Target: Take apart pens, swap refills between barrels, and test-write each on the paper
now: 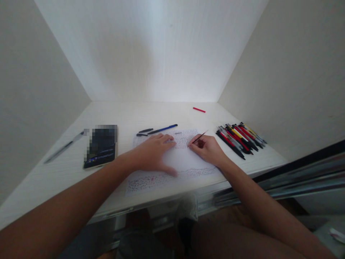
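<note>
A sheet of paper [185, 158] lies near the desk's front edge, with dense small handwriting across its top and bottom bands and a blank strip between. My left hand [152, 153] rests on the sheet's left part, fingers spread and thumb apart, holding nothing. Over the right side of the writing, my right hand [206, 147] pinches a thin dark pen refill [199, 137]. It slants up to the right, its lower end close to the paper. Just beyond the sheet's top edge lie a blue pen barrel [163, 129] and a short black pen piece [146, 130].
Several red, black, yellow and clear pens [239, 138] lie side by side at the right. A dark phone [102, 147], partly pixelated, and a clear pen [64, 146] lie at the left. A small red stick [199, 110] is at the back. White panels enclose three sides.
</note>
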Demonstrator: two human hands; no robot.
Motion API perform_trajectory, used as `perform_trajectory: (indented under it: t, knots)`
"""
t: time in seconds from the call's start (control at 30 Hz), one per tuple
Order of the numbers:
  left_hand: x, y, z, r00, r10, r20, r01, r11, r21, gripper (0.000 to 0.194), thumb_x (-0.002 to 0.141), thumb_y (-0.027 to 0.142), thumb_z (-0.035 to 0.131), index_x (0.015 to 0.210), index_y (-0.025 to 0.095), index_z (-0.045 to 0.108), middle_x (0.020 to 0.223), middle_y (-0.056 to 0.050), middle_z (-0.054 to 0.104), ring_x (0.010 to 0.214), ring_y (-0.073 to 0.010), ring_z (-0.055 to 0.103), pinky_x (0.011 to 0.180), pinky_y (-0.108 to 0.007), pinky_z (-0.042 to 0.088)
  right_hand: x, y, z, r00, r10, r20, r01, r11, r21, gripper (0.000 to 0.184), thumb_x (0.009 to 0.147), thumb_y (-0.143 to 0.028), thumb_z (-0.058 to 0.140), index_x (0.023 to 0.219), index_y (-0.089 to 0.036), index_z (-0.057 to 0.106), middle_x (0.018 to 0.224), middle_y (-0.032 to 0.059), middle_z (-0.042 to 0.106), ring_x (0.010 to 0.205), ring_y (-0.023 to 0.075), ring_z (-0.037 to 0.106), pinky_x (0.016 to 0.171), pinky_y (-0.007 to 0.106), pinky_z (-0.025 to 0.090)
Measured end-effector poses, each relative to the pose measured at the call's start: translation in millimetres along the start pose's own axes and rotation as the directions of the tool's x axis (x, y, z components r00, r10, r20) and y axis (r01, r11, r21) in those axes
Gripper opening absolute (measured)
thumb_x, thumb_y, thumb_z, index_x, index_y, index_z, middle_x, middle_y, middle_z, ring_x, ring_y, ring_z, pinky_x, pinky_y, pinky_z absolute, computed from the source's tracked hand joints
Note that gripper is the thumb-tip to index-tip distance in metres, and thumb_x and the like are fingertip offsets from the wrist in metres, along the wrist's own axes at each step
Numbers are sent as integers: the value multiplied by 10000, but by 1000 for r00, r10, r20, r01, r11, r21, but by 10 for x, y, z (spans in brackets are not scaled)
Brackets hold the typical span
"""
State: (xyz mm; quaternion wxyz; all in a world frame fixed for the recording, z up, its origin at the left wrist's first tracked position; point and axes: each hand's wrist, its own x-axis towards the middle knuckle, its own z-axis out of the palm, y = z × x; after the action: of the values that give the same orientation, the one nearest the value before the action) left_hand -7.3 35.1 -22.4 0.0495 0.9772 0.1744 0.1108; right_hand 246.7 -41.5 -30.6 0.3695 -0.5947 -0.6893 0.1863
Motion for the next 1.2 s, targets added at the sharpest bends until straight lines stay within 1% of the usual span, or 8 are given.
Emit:
perform_trajectory:
  t: [0.17,0.3,0.5,0.7,0.83,1.0,1.2]
  knots:
    - [-1,-9,18,1000,0,0,0,1000,8,990,656,839,550,1386,179,445,1444,-163,446,1304,-357,400,1104,-466,267,3,9,-4,1000,4,-6,-4,1000,-25,159,832,-306,641,871,-158,683,658,10,613,583,131,520,542,264,395]
    - [26,9,-9,1000,-10,17,11,1000,-14,977,642,833,571,1349,164,488,1422,-168,462,1268,-359,427,1078,-469,299,8,3,-3,1000,7,-13,-8,999,-44,154,831,-300,638,857,-155,684,655,11,614,578,128,516,538,263,390]
    - [47,12,-29,999,-10,45,11,1000,-27,933,646,818,580,1319,176,507,1411,-163,464,1255,-362,433,1060,-462,315,4,-13,-7,1000,1,9,-1,1000,-16,153,832,-299,634,838,-154,681,659,11,612,579,124,516,544,264,393]
    - [43,11,-33,999,3,39,-2,1000,-30,909,664,794,592,1329,182,496,1402,-156,473,1262,-358,426,1072,-463,294,-6,15,-6,1000,10,-27,-11,1000,-12,151,825,-299,638,855,-157,683,648,11,611,568,126,511,533,265,385]
    - [40,5,-20,999,0,41,1,1000,-27,918,657,804,587,1324,179,501,1395,-158,479,1246,-354,440,1066,-460,302,-6,5,-7,1000,12,-29,-12,1000,-9,147,823,-291,638,850,-154,680,653,13,614,571,124,514,535,261,385]
    - [43,-17,9,1000,5,23,-5,1000,-28,933,650,804,594,1338,182,489,1406,-157,471,1270,-355,420,1077,-457,291,-6,-22,-8,1000,9,-30,-10,999,-32,150,829,-296,629,844,-156,681,663,19,623,575,127,518,544,265,390]
    - [43,-8,-9,1000,6,31,-5,999,-52,920,650,796,604,1328,182,500,1405,-158,473,1270,-355,420,1074,-462,295,-5,-22,-4,1000,-1,-30,0,999,-41,151,827,-295,629,850,-156,685,673,25,635,586,132,534,561,270,399]
